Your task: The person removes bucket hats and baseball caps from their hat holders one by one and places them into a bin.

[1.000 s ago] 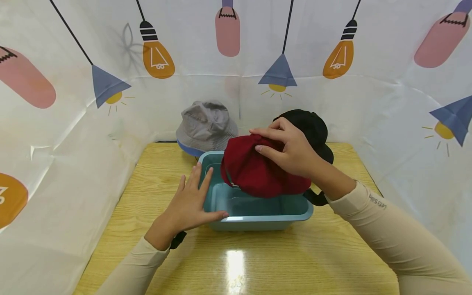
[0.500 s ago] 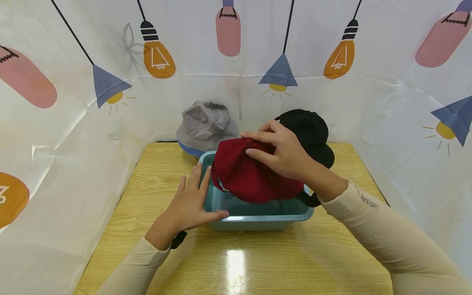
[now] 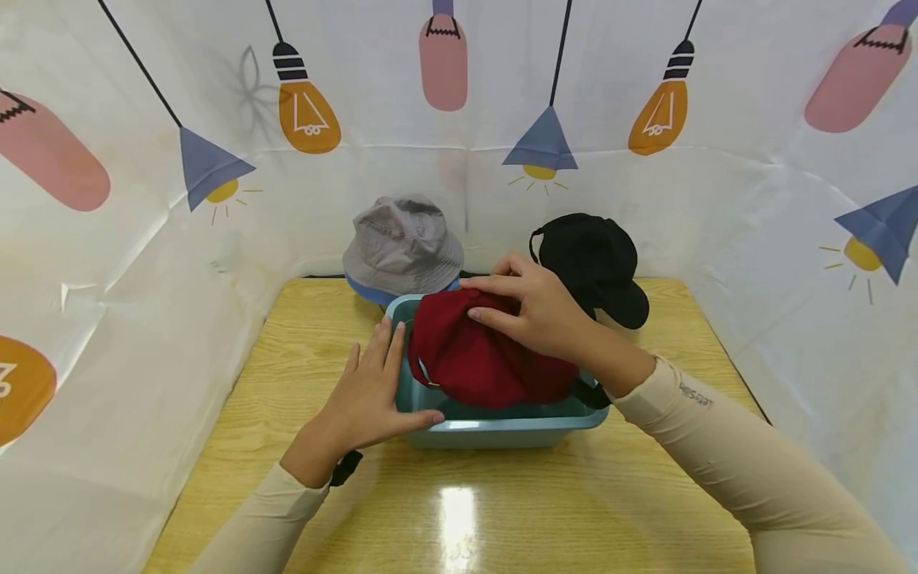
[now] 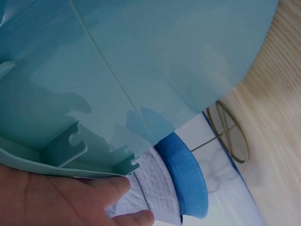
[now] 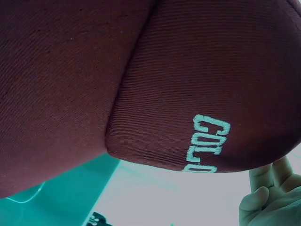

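Observation:
My right hand [image 3: 541, 311] pinches the crown of a dark red cap [image 3: 488, 359], which is inside a blue-green plastic basin [image 3: 502, 426]. White embroidered letters [image 5: 207, 143] show on the cap in the right wrist view. My left hand [image 3: 362, 399] rests along the basin's left and near rim, its fingers spread and straight. Seen from the left wrist, my left fingers [image 4: 110, 193] touch the rim from outside. The basin's floor is mostly hidden under the cap.
Behind the basin, a grey bucket hat [image 3: 405, 247] with a blue underside stands at left, and a black cap [image 3: 591, 263] at right. A wire stand foot [image 4: 230, 134] shows near the bucket hat. A printed white sheet [image 3: 466, 191] encloses the wooden table [image 3: 387, 510].
My right hand has moved left and down, lowering the red cap into the basin. More of the black cap has come into sight. My left hand has stayed on the rim.

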The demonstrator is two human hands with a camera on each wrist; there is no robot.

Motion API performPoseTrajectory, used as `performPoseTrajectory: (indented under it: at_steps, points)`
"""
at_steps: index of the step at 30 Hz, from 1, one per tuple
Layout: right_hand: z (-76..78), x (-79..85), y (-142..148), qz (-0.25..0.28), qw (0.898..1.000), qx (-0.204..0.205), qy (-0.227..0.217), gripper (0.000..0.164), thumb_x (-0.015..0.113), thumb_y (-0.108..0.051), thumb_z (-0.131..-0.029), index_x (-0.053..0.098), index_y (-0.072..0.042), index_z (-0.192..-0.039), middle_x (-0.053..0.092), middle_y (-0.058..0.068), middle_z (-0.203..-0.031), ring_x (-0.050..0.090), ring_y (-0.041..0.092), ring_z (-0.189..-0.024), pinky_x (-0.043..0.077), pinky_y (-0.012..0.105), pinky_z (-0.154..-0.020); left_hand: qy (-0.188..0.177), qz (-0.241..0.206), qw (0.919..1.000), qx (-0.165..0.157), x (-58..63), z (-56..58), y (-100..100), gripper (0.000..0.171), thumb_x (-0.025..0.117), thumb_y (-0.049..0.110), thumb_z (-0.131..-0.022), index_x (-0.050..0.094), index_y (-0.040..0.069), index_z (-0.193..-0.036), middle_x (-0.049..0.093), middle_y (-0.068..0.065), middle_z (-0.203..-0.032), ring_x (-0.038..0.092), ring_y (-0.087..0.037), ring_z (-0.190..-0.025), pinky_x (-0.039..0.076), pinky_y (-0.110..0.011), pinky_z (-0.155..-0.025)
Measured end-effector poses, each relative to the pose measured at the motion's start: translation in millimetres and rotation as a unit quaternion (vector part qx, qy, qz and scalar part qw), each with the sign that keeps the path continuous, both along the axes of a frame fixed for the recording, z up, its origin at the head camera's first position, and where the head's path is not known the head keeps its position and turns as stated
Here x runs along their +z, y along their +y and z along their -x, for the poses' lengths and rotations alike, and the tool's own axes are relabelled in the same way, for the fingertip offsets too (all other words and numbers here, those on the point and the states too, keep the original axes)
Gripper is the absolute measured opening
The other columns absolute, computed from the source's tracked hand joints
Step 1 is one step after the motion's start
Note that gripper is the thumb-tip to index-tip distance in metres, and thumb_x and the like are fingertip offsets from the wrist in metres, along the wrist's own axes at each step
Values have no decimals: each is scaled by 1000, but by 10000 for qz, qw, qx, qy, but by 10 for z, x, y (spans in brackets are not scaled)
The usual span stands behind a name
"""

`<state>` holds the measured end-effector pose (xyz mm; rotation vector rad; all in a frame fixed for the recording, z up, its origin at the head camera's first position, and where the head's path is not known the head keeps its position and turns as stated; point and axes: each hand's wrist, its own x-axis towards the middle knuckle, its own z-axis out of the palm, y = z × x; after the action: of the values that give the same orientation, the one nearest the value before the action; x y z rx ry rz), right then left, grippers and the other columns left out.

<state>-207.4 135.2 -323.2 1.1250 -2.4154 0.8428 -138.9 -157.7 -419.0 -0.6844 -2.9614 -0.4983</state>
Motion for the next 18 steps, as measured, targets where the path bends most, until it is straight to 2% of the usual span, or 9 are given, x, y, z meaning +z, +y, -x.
performPoseTrajectory:
  at_steps: [4, 9, 18]
  points:
    - [26, -70, 3, -101, 9999, -56, -106, 40, 80, -31, -93, 75, -23, -131, 60, 2, -101, 54, 13, -86, 51, 30, -67, -128, 26, 9999, 52, 3, 4, 2, 139, 53, 96, -74, 2, 6, -167, 2, -19, -174, 1, -34, -162, 11, -69, -124]
    - [46, -167, -12, -409, 9988, -124, -241, 40, 78, -37, -94, 74, -28, -132, 60, 0, -103, 54, 13, -86, 50, 30, -68, -129, 34, 9999, 54, 5, 5, 12, 140, 52, 97, -73, 3, 6, -167, 3, -19, -174, 1, -34, -162, 11, -69, -124]
    - [91, -282, -137, -836, 9965, 36, -49, 40, 77, -41, -94, 74, -29, -133, 60, 2, -103, 54, 13, -78, 48, 29, -65, -82, 88, 9999, 56, 4, 2, 22, 140, 53, 97, -73, 1, 7, -167, 3, -20, -174, 3, -35, -162, 13, -70, -123]
